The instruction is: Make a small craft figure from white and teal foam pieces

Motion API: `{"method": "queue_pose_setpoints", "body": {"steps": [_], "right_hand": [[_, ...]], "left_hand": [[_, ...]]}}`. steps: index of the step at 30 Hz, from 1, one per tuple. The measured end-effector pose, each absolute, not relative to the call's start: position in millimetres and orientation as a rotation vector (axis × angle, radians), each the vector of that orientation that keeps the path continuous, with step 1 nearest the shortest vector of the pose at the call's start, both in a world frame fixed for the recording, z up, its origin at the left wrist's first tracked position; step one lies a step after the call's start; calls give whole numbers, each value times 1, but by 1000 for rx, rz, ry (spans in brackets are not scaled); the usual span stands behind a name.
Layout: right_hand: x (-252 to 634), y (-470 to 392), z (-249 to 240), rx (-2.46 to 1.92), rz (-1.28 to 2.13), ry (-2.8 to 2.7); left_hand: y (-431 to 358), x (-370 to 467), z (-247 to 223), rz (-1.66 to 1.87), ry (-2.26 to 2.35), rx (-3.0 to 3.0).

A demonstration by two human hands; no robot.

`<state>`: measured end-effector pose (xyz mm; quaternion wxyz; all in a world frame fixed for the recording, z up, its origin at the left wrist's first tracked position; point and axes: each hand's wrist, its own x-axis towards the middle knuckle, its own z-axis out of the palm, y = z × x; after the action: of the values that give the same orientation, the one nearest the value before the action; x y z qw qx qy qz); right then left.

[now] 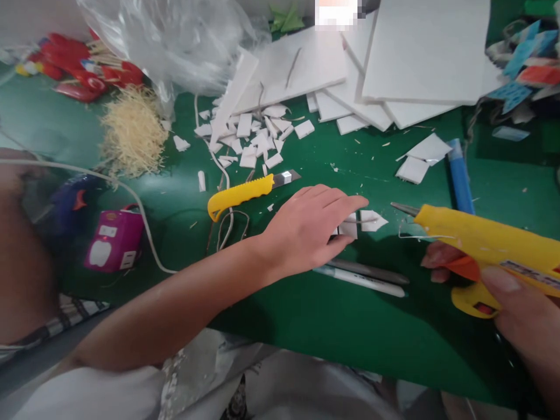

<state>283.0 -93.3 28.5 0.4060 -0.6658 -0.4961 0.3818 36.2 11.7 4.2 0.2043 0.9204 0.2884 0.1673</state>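
My right hand [516, 297] grips a yellow hot glue gun [485, 236], its fingers by the orange trigger [459, 266]. The metal nozzle points left, toward a small pointed white foam piece [373, 220] that has a thin wire lying along it. My left hand [308, 224] is on the table, with fingers and thumb closed around another small white foam piece [349, 226] beside the pointed one. My fingers partly hide it. Behind this hand rests a yellow utility knife [240, 193] with its blade out. Just in front lie a white marker [363, 282] and a grey pen [371, 270].
White foam sheets [429, 52] are stacked at the back, with foam scraps [262, 140] in front. A clear plastic bag [184, 41], straw-like shreds [135, 131] and a purple power adapter [114, 239] with a white cable occupy the left. A blue stick [461, 175] lies behind the glue gun.
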Motion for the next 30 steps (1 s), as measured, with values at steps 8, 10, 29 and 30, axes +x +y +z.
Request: {"method": "queue_pose_setpoints", "body": {"steps": [8, 10, 29, 30], "right_hand": [[283, -94, 28, -1708, 981, -1304], [285, -94, 29, -1722, 990, -1349], [282, -81, 25, -1544, 810, -1848], [281, -81, 26, -1540, 801, -1851]], "left_hand": [[13, 35, 1, 530, 798, 2575], [14, 35, 1, 537, 797, 2580], [0, 10, 21, 554, 954, 2772], [-2, 8, 24, 554, 958, 2804]]}}
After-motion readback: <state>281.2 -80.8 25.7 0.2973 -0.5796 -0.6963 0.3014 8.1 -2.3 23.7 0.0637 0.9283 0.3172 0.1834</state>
